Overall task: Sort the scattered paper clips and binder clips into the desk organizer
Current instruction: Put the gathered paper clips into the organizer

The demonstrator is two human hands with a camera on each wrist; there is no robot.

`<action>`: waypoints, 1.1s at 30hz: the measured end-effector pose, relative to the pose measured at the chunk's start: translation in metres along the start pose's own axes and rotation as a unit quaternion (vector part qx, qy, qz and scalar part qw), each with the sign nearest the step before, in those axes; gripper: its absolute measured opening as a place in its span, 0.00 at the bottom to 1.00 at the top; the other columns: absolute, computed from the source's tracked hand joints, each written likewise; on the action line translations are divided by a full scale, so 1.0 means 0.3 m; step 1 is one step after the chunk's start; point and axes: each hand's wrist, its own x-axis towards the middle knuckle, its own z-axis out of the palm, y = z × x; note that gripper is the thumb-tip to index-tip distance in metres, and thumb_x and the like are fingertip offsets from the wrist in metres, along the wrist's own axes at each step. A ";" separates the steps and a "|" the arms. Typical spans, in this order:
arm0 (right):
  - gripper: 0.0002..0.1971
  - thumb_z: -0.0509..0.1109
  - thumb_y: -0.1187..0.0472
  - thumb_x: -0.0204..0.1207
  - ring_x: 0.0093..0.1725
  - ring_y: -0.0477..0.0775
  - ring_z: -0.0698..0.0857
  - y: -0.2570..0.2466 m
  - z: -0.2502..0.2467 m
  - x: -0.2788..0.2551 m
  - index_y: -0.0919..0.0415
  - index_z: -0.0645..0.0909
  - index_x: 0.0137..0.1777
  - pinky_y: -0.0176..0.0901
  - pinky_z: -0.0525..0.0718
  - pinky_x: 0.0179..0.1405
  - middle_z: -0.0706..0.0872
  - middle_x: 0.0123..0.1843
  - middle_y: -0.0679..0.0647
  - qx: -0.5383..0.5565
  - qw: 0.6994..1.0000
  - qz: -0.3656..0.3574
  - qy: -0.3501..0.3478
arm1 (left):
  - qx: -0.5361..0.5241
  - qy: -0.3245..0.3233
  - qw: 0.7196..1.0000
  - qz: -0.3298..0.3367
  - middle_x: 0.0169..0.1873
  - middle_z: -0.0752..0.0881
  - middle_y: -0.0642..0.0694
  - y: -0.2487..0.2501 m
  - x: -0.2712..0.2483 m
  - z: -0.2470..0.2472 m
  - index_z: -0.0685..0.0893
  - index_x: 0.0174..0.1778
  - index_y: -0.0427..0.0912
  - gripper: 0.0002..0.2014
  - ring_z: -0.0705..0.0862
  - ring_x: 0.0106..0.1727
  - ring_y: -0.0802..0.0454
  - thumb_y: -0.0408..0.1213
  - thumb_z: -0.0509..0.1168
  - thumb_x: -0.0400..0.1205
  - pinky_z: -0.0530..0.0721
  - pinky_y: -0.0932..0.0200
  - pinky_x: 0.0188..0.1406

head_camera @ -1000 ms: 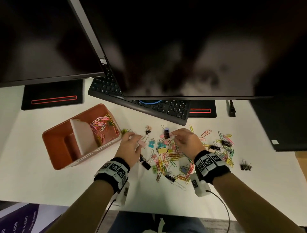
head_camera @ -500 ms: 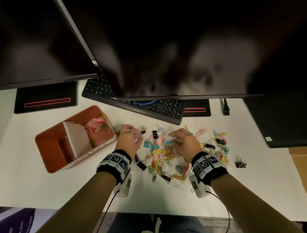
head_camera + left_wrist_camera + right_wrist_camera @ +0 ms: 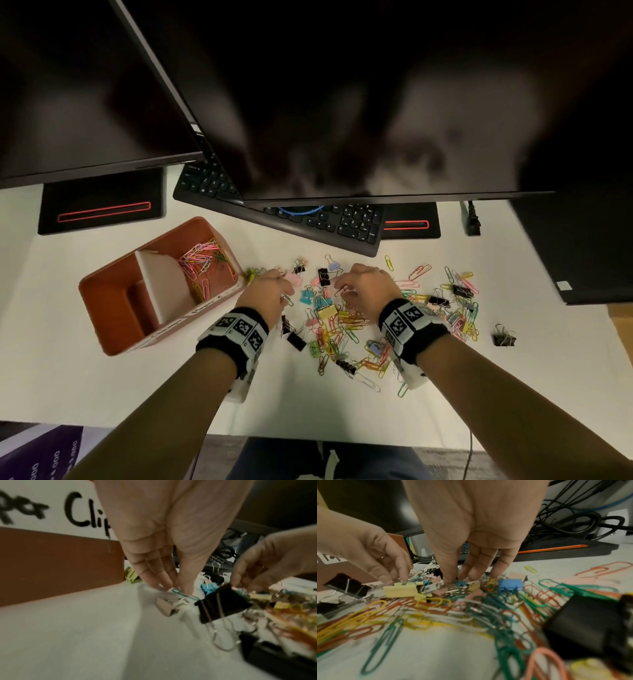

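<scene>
1. White table (image 3: 102,387), matte, lit from above; dim room behind.
2. Two dark monitors (image 3: 342,102) overhanging far side of table, screens off, showing only blurred reflections.
3. Black keyboard (image 3: 342,226) lying at an angle under the right monitor; blue cable (image 3: 301,209) on its keys.
4. Two black stands with red stripe (image 3: 102,209) flat on table, one left, one right of keyboard.
5. Tangle of black cables (image 3: 573,520) at back of table, seen from right wrist.
6. Organizer (image 3: 113,308), rust-coloured, left of centre, white divider inside. Far compartment holding coloured paper clips (image 3: 205,263); near compartment contents not discernible. Handwritten label (image 3: 51,507) on side wall, partly readable "Clip".
7. Pile of clips (image 3: 342,325) spread on table right of organizer: paper clips mixed with binder clips. One black binder clip (image 3: 503,339) lying well apart at right.
8. Left hand (image 3: 269,294) lowered to table just beside organizer, fingers extended downward, thumb and fingertips closing on a teal paper clip (image 3: 185,595); whether actually gripped, cannot tell.
9. Right hand (image 3: 368,287) over the pile, fingers pointing down, tips touching small binder clips (image 3: 460,584); grip not discernible.
10. Large black binder clip (image 3: 221,605) between the two hands.
</scene>
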 end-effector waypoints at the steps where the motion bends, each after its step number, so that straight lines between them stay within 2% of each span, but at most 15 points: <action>1: 0.10 0.66 0.57 0.76 0.55 0.57 0.82 0.002 -0.006 0.002 0.48 0.82 0.56 0.50 0.77 0.60 0.82 0.55 0.51 -0.004 1.000 0.003 -0.007 | 0.013 -0.004 1.000 0.005 0.66 0.76 0.45 0.004 0.007 -0.001 0.84 0.56 0.42 0.11 0.79 0.63 0.49 0.30 0.63 0.80 0.71 0.66 0.56; 3: 0.06 0.66 0.56 0.76 0.53 0.57 0.82 0.005 -0.015 0.002 0.50 0.83 0.50 0.50 0.76 0.59 0.81 0.52 0.51 -0.012 1.000 0.004 -0.009 | 0.033 -0.013 0.999 0.011 0.63 0.77 0.44 0.007 0.019 0.000 0.85 0.52 0.40 0.07 0.79 0.62 0.49 0.31 0.64 0.80 0.69 0.67 0.49; 6: 0.05 0.66 0.57 0.76 0.54 0.56 0.81 0.005 -0.021 0.003 0.51 0.83 0.48 0.51 0.75 0.59 0.81 0.51 0.51 -0.023 1.000 0.001 -0.015 | 0.053 -0.026 0.998 0.018 0.56 0.78 0.45 0.010 0.026 0.003 0.83 0.45 0.41 0.04 0.79 0.60 0.46 0.31 0.63 0.80 0.75 0.62 0.50; 8: 0.04 0.66 0.58 0.76 0.55 0.55 0.80 0.005 -0.024 0.005 0.52 0.83 0.47 0.51 0.74 0.60 0.81 0.51 0.50 -0.029 0.999 -0.006 -0.020 | 0.048 -0.029 0.998 0.027 0.51 0.79 0.45 0.008 0.023 0.004 0.79 0.40 0.44 0.06 0.79 0.58 0.46 0.29 0.62 0.79 0.79 0.58 0.51; 10: 0.05 0.66 0.59 0.75 0.55 0.54 0.80 0.007 -0.025 0.005 0.53 0.83 0.47 0.50 0.74 0.61 0.83 0.51 0.49 -0.026 0.999 -0.015 -0.028 | 0.019 -0.016 0.999 0.036 0.44 0.77 0.47 0.013 0.017 -0.002 0.77 0.39 0.44 0.06 0.79 0.50 0.47 0.28 0.61 0.79 0.76 0.58 0.43; 12: 0.05 0.65 0.61 0.75 0.54 0.54 0.81 0.010 -0.021 0.003 0.54 0.83 0.46 0.49 0.75 0.62 0.85 0.49 0.49 -0.018 0.999 -0.023 -0.033 | -0.018 0.021 0.998 0.057 0.40 0.75 0.49 0.023 0.002 -0.017 0.80 0.42 0.40 0.02 0.77 0.42 0.50 0.30 0.63 0.79 0.71 0.62 0.38; 15: 0.07 0.64 0.64 0.74 0.55 0.53 0.82 0.013 -0.013 0.003 0.52 0.82 0.43 0.50 0.75 0.63 0.88 0.52 0.47 -0.002 0.999 -0.030 -0.029 | -0.067 0.044 0.991 0.106 0.39 0.76 0.52 0.034 -0.036 -0.037 0.82 0.43 0.39 0.01 0.77 0.38 0.54 0.32 0.67 0.77 0.71 0.70 0.35; 18: 0.12 0.63 0.64 0.76 0.59 0.54 0.80 0.021 0.000 -0.006 0.51 0.83 0.54 0.51 0.74 0.65 0.86 0.57 0.46 0.008 0.999 -0.039 -0.015 | -0.119 0.012 0.985 0.121 0.38 0.78 0.52 0.054 -0.089 -0.028 0.83 0.46 0.40 0.05 0.79 0.38 0.56 0.35 0.70 0.76 0.76 0.67 0.38; 20: 0.14 0.64 0.64 0.77 0.58 0.56 0.80 0.036 0.007 -0.018 0.50 0.83 0.59 0.54 0.76 0.63 0.85 0.54 0.49 0.015 0.999 -0.047 0.015 | -0.138 -0.017 0.983 0.121 0.37 0.78 0.55 0.078 -0.127 -0.001 0.83 0.48 0.41 0.07 0.79 0.38 0.59 0.38 0.70 0.76 0.77 0.69 0.40; 22: 0.12 0.65 0.63 0.76 0.54 0.59 0.82 0.055 0.008 -0.036 0.50 0.84 0.56 0.55 0.79 0.59 0.84 0.49 0.52 0.028 0.997 -0.054 0.053 | -0.131 -0.053 0.983 0.120 0.37 0.79 0.57 0.101 -0.161 0.045 0.83 0.48 0.44 0.07 0.79 0.38 0.61 0.40 0.69 0.77 0.77 0.71 0.43; 24: 0.10 0.67 0.63 0.74 0.48 0.57 0.83 0.066 0.001 -0.060 0.52 0.85 0.51 0.52 0.83 0.54 0.83 0.46 0.53 0.050 0.993 -0.057 0.089 | -0.123 -0.083 0.982 0.119 0.37 0.78 0.57 0.118 -0.190 0.098 0.83 0.47 0.44 0.05 0.78 0.39 0.61 0.40 0.67 0.78 0.76 0.69 0.47; 26: 0.08 0.69 0.65 0.74 0.43 0.52 0.82 0.066 -0.004 -0.090 0.55 0.85 0.49 0.46 0.84 0.48 0.82 0.45 0.53 0.082 0.989 -0.066 0.104 | -0.110 -0.094 0.984 0.106 0.38 0.78 0.54 0.122 -0.208 0.145 0.82 0.44 0.42 0.05 0.76 0.39 0.57 0.39 0.66 0.78 0.73 0.65 0.44; 30: 0.08 0.68 0.67 0.76 0.40 0.44 0.79 0.056 0.015 -0.161 0.58 0.83 0.53 0.39 0.83 0.46 0.84 0.47 0.52 0.126 0.987 -0.094 0.034 | -0.105 -0.052 0.991 0.062 0.40 0.76 0.52 0.102 -0.208 0.183 0.80 0.41 0.43 0.04 0.76 0.40 0.54 0.39 0.65 0.79 0.73 0.63 0.43; 33: 0.15 0.67 0.68 0.77 0.42 0.42 0.79 0.040 0.044 -0.199 0.56 0.80 0.62 0.30 0.79 0.47 0.85 0.50 0.52 0.129 0.984 -0.117 -0.027 | -0.096 -0.001 0.994 0.052 0.47 0.77 0.50 0.083 -0.188 0.169 0.81 0.42 0.41 0.05 0.79 0.45 0.54 0.38 0.65 0.79 0.78 0.60 0.51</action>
